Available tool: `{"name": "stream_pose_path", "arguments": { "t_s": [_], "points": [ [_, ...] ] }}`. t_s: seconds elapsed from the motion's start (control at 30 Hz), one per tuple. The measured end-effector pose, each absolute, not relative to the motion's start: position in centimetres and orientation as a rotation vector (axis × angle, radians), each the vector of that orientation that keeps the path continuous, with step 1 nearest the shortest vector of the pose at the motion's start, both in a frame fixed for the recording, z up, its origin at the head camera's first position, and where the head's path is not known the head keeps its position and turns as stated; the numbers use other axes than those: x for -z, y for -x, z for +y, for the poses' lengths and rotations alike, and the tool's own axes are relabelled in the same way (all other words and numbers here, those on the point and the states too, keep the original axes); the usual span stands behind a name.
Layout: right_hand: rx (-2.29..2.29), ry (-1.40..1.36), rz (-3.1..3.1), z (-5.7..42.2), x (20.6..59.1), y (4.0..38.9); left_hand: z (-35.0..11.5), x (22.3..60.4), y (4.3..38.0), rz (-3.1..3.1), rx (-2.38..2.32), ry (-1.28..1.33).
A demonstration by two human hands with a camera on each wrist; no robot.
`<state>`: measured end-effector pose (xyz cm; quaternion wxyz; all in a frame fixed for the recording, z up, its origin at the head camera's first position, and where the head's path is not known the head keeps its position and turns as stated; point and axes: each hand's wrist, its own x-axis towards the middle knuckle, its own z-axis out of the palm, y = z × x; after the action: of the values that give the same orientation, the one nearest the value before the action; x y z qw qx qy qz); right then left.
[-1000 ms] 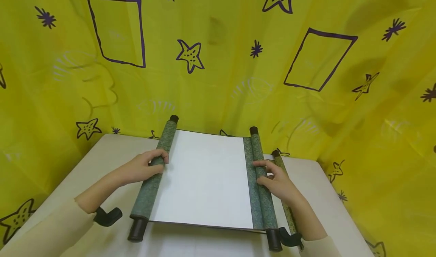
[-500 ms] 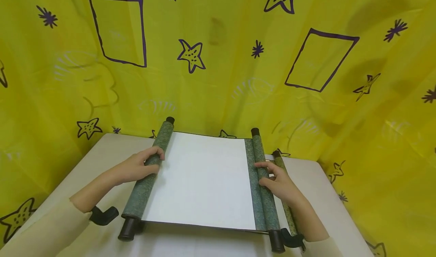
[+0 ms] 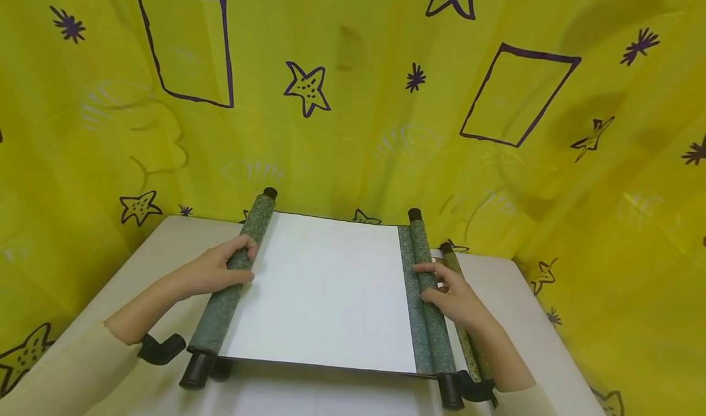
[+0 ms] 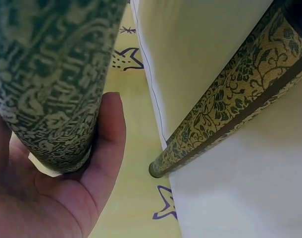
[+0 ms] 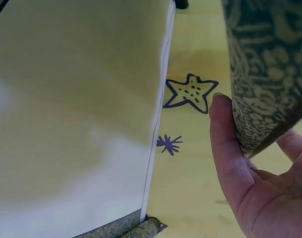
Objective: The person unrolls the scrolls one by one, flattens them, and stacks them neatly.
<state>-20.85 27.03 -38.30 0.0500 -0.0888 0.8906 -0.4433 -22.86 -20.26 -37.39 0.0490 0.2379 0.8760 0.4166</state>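
Note:
A partly unrolled hanging scroll [image 3: 325,293] is held above the table, its blank white paper facing up. My left hand [image 3: 206,272] grips the thicker, green-patterned left roll [image 3: 220,312] from the outer side, fingers over it and thumb lower down. At the other end, my right hand [image 3: 456,298] holds the slimmer right roller [image 3: 438,336] between fingers and thumb. Both rolls carry dark end knobs. In the left wrist view, the palm [image 4: 57,203] cups the green roll; in the right wrist view, thumb and fingers curve around the roller [image 5: 270,64]. The roll's underside is hidden in the head view.
A second scroll, gold-patterned [image 3: 451,261], lies on the white table [image 3: 532,306] beneath my right forearm. Another gold-patterned roll [image 4: 235,89] lies below my left hand, and its dark knob [image 3: 222,370] shows under the paper. A yellow curtain [image 3: 353,152] surrounds the table.
My left hand has moved left with the left roll, so more white paper shows. My right hand and its roller have shifted only slightly.

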Motion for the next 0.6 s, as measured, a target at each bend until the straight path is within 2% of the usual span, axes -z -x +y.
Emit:
{"name": "stream_pose_path", "arguments": {
  "t_s": [0.6],
  "points": [
    [1.304,0.270,2.742,27.66,37.66,20.37,-20.99,36.99,23.14,2.641,-1.231,-0.755]
  ]
}}
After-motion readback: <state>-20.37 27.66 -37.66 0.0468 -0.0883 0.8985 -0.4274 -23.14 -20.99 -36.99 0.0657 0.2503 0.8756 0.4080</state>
